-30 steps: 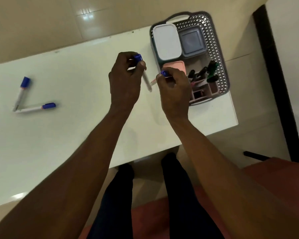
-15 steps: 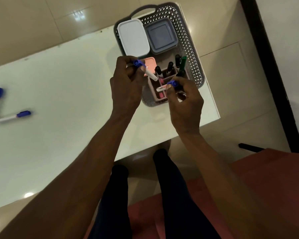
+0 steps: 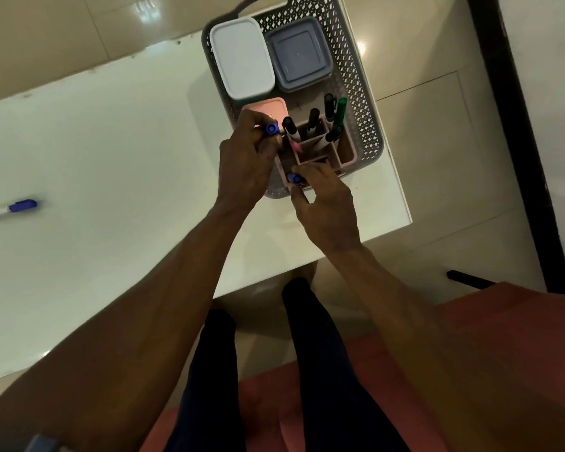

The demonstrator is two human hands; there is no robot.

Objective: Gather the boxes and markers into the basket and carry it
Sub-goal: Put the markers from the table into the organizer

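A grey perforated basket (image 3: 362, 93) stands at the table's far right corner. Inside lie a white box (image 3: 240, 57), a grey-blue box (image 3: 299, 53) and a pink box (image 3: 268, 109). A pink divided holder (image 3: 346, 154) in the basket carries several black and green markers (image 3: 340, 112). My left hand (image 3: 245, 164) is shut on a blue-capped marker (image 3: 271, 128) over the holder's left side. At the holder's near edge, my right hand (image 3: 323, 203) grips another blue-capped marker (image 3: 295, 178). One more blue-capped marker (image 3: 20, 206) lies at the table's left.
The white table (image 3: 111, 158) ends just right of the basket and just below my hands. My legs and a reddish mat (image 3: 503, 337) are beneath. A dark vertical frame (image 3: 519, 141) runs along the right.
Both hands have moved down over the pink holder with their markers, now held more upright. The view has shifted, so the basket sits closer to centre and the left markers slid towards the edge.
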